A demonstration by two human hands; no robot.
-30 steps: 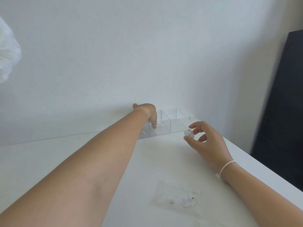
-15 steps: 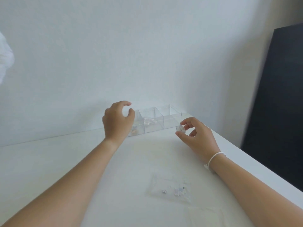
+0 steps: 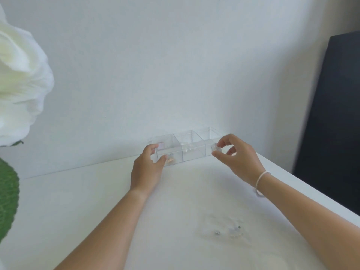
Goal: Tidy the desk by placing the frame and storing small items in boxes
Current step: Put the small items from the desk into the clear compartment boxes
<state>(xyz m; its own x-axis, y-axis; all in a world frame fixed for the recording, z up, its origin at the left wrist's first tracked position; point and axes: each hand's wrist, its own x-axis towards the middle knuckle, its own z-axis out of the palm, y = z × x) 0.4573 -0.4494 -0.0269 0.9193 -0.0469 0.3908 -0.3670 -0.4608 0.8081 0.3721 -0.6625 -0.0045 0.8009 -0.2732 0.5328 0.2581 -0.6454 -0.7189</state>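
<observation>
Three clear plastic boxes stand in a row against the wall: the left box (image 3: 171,152), the middle box (image 3: 191,151) and the right box (image 3: 207,136). Small items lie in the left and middle ones. My left hand (image 3: 145,168) grips the left box's near left corner between thumb and fingers. My right hand (image 3: 236,155) pinches a small clear round item (image 3: 215,147) just in front of the right box. A clear bag of tiny beads (image 3: 231,229) lies flat on the white desk (image 3: 97,201) near me. No frame is visible.
A large white artificial flower (image 3: 19,84) with a green leaf (image 3: 6,197) fills the left edge. A black panel (image 3: 335,123) leans beyond the desk's right edge. The white wall stands directly behind the boxes.
My left hand dropped from above the left box to grip its near corner. My right hand carried the clear item up to the right box. The view shifted left, showing the flower.
</observation>
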